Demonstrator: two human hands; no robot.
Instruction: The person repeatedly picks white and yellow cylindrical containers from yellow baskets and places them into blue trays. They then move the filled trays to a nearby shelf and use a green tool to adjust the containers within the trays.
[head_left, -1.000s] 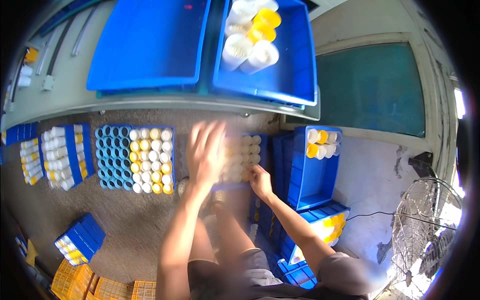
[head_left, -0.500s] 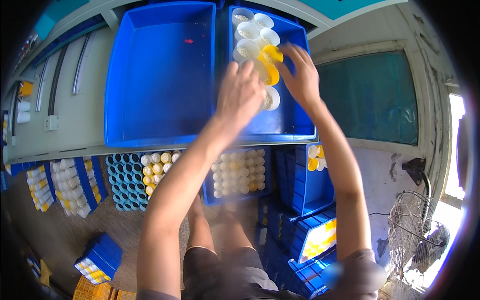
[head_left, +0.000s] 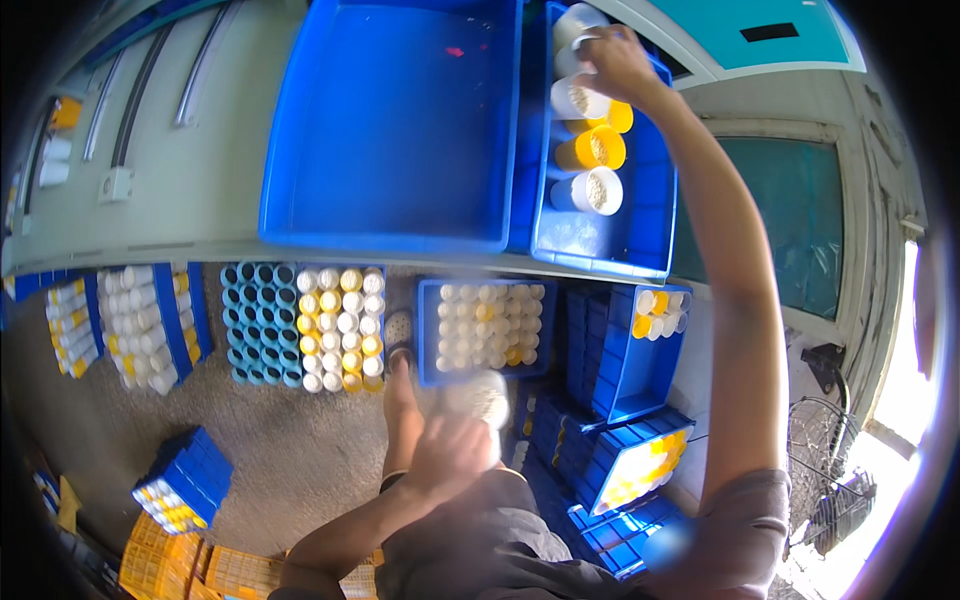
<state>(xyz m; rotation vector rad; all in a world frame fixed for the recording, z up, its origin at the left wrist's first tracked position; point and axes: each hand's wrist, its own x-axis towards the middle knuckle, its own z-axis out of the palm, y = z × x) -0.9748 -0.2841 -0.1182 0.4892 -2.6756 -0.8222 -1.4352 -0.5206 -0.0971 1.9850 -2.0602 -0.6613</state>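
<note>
White cup (head_left: 478,398), one, blurred, mouth upward: in the left hand (head_left: 450,455), above the lap, short of the worktop (head_left: 160,225); fingers closed round it. White cup (head_left: 565,62), one: at the far end of a narrower blue tray (head_left: 640,235), under the right hand (head_left: 622,65), fingers bent at its rim; whether they pinch it, cannot tell. Same tray, nearer: further white and yellow cups, tilted, pale granules inside, among them a yellow cup (head_left: 590,150) and, nearest, a white cup with granules (head_left: 588,191). Beside it, left: wide blue tray (head_left: 390,130), red scrap inside. Floor, below the worktop edge: blue crate (head_left: 430,368) of cups in rows; further left, white and yellow cups (head_left: 340,330) adjoining teal tubes (head_left: 262,325). Lower left: orange-yellow crates (head_left: 165,555).
</note>
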